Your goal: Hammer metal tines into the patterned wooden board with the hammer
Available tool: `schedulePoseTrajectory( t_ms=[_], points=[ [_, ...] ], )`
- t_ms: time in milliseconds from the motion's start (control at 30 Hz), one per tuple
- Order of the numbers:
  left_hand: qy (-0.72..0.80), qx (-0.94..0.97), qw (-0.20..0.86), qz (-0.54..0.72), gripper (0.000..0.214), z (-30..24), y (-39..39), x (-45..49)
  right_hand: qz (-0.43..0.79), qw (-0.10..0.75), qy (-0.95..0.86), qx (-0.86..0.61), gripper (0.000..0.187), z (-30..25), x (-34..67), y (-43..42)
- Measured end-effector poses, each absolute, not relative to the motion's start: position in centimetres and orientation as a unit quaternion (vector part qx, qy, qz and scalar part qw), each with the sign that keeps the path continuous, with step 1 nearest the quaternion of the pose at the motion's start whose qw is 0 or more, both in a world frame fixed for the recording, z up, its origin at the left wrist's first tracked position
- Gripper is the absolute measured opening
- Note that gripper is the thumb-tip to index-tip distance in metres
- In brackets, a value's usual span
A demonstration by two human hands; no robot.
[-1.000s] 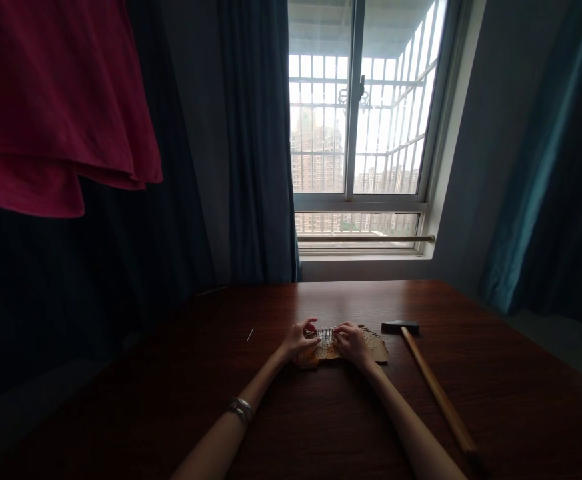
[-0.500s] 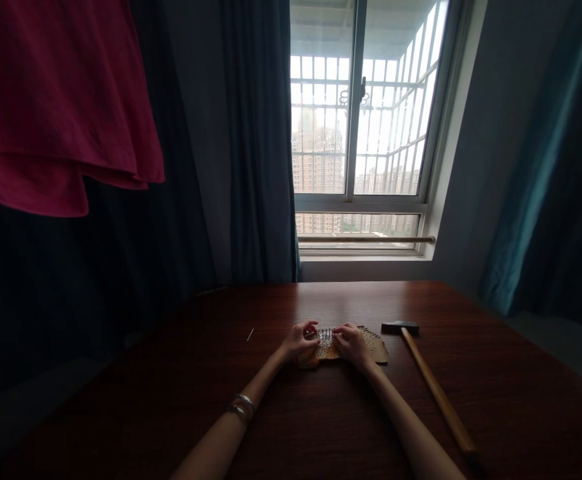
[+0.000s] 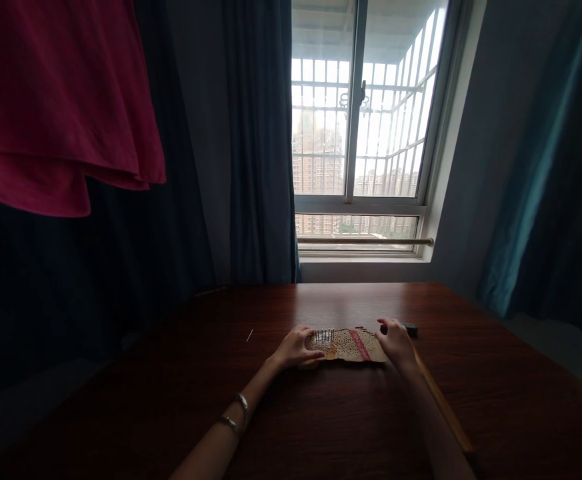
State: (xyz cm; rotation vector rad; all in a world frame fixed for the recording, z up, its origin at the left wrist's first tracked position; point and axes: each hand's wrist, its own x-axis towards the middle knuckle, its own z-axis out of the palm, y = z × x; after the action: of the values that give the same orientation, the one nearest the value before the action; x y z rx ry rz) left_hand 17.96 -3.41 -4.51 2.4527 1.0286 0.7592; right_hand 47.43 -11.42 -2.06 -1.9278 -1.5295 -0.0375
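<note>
A piece of cardboard [image 3: 345, 345], pitted with many small dark holes and crossed by a red stripe, lies on the table. Several thin nails [image 3: 325, 335] stand upright in a row near its left end, and more nails [image 3: 365, 331] line its top right edge. My left hand [image 3: 297, 347] is closed around the left end, thumb along the near side and fingers at the far side. At the right end is my right hand [image 3: 397, 343], thumb and forefinger apart with nothing visible between them. It partly covers the head of a hammer [image 3: 411, 329].
The hammer's wooden handle [image 3: 445, 407] runs toward me beside my right forearm. A single thin nail [image 3: 249, 335] lies on the brown wooden table [image 3: 251, 307] to the left. Beyond are a window [image 3: 361, 160] and blue curtains [image 3: 261, 167]. A pink cloth [image 3: 65, 107] hangs upper left.
My right hand has moved right, from the upright nails to the cardboard's right end by the hammer head, uncovering the red stripe. My left hand has shifted slightly left, its thumb lower.
</note>
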Motion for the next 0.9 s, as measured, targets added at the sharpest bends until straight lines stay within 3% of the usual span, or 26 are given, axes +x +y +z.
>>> schedulePoseTrajectory(
  t_ms=[167, 467, 567, 667, 900],
  points=[
    [0.389, 0.863, 0.183, 0.267, 0.070, -4.4, -4.0, 18.2, -0.054, 0.165, -0.491, -0.854, 0.038, -3.9, 51.4, -16.1],
    [0.396, 0.838, 0.221, 0.303, 0.075, -4.7, -3.2, 18.7, -0.035, 0.118, -0.513, -0.849, 0.028, -5.5, 52.5, -17.7],
    [0.411, 0.802, 0.277, 0.334, 0.078, -4.4, -2.6, 19.1, -0.040, 0.130, -0.521, -0.843, 0.027, -5.9, 53.0, -17.6],
    [0.406, 0.785, 0.308, 0.353, 0.068, -4.1, -2.1, 19.6, -0.020, 0.174, -0.527, -0.832, 0.032, -5.6, 53.2, -17.4],
    [0.355, 0.844, 0.246, 0.318, 0.038, -2.8, -1.8, 21.6, 0.068, 0.383, -0.535, -0.750, 0.038, -2.0, 51.2, -17.5]
  ],
)
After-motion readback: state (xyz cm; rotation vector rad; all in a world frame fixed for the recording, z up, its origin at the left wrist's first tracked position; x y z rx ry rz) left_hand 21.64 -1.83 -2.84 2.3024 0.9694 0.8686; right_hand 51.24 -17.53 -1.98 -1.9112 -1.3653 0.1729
